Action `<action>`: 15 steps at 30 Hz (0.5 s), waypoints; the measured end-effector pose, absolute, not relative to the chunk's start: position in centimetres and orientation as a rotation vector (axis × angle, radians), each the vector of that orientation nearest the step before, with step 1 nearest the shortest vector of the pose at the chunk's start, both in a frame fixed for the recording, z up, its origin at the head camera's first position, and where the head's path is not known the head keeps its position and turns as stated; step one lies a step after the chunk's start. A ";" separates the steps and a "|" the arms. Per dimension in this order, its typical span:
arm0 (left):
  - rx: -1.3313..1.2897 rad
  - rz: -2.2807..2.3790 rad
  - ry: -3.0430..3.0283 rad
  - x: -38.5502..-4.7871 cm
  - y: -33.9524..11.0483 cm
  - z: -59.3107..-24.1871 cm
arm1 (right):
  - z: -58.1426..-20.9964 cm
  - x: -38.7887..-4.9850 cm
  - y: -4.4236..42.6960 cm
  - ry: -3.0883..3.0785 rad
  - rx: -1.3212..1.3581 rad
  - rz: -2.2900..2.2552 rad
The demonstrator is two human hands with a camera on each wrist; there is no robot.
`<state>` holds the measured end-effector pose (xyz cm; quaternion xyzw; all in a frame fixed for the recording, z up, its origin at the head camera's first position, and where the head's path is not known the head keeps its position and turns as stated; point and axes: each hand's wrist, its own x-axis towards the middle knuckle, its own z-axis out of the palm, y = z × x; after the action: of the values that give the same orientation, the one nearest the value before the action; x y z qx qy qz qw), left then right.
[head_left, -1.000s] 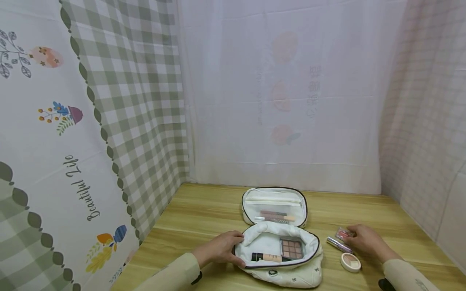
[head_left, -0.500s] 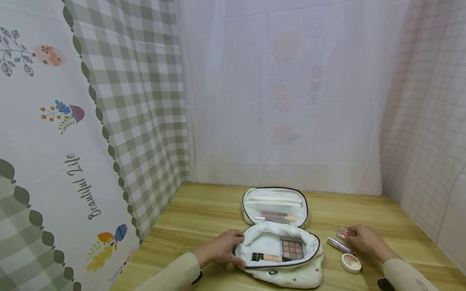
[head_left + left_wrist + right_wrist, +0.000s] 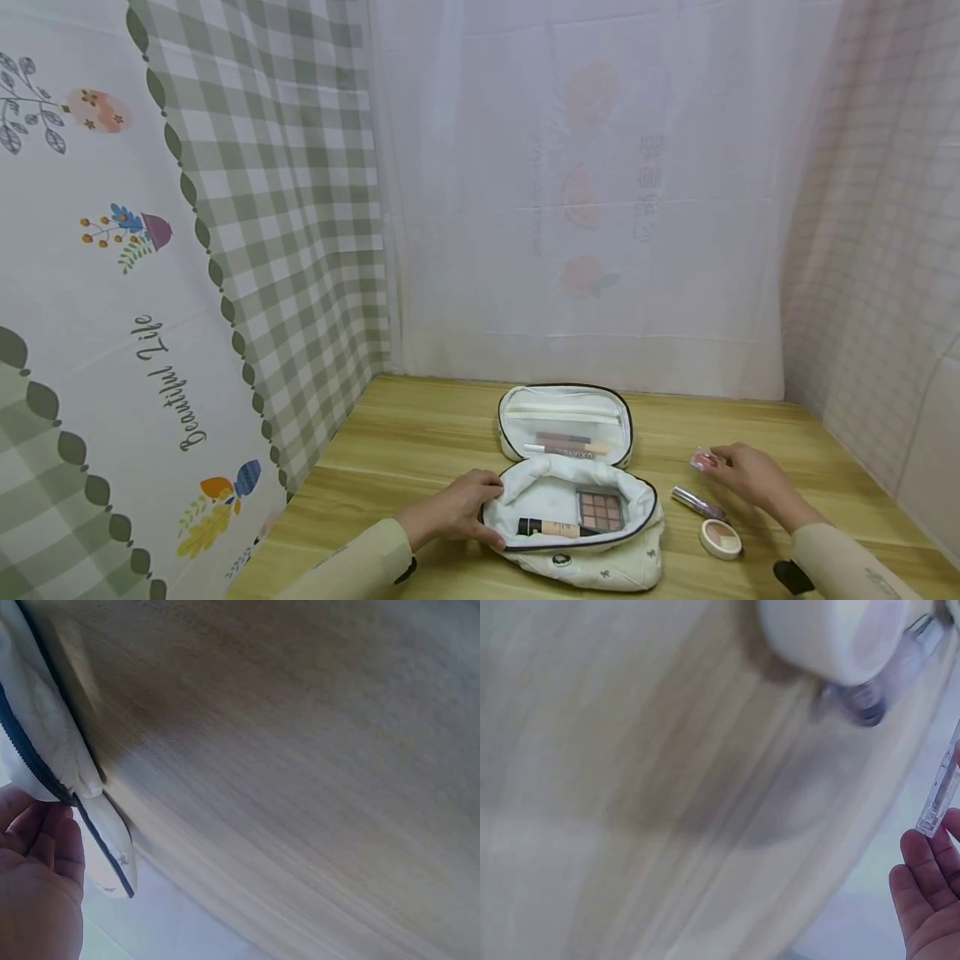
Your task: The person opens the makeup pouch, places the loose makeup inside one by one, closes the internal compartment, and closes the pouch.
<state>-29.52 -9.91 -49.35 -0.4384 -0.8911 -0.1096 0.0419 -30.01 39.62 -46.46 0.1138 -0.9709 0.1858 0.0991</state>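
Note:
My left hand (image 3: 453, 508) grips the left rim of an open white makeup bag (image 3: 540, 564) with dark piping. In the left wrist view, its fingers are curled at the bag's zipper edge (image 3: 30, 754). Inside the bag lie an eyeshadow palette (image 3: 600, 510) and a black-capped beige tube (image 3: 555, 528). My right hand (image 3: 757, 479) pinches a small clear case with red contents (image 3: 703, 458). The right wrist view shows this clear case (image 3: 937, 795) edge-on between the fingers, raised off the table.
Right of the bag lie a shiny purple-silver tube (image 3: 696, 502) and a round white compact (image 3: 721, 539). The bag's raised lid (image 3: 566, 400) holds several slim sticks behind a mesh pocket. Curtains (image 3: 585, 358) enclose the wooden table (image 3: 420, 433) at the back and sides.
My right hand has lifted the clear case off the table and moved it slightly away from me. My left hand stays at the bag's rim.

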 end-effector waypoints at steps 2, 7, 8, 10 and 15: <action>-1.346 -0.327 -2.725 -29.6 -9.9 -49.3 | -46.0 -30.0 39.1 -2.864 0.344 0.548; -1.342 -0.317 -2.744 -29.6 -9.8 -49.3 | -45.0 -29.8 37.1 -2.824 0.398 0.575; -1.338 -0.316 -2.748 -29.6 -9.8 -49.3 | -44.8 -29.7 36.6 -2.814 0.402 0.581; -1.330 -0.310 -2.755 -29.6 -9.8 -49.4 | -44.5 -29.7 35.7 -2.802 0.421 0.594; -1.314 -0.288 -2.769 -29.7 -9.9 -49.6 | -44.1 -29.7 33.8 -2.778 0.464 0.616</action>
<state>-29.67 -9.87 -49.61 -0.4266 -0.8990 -0.0937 0.0316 -29.65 33.79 -44.14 0.1597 -0.9555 0.2120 0.1289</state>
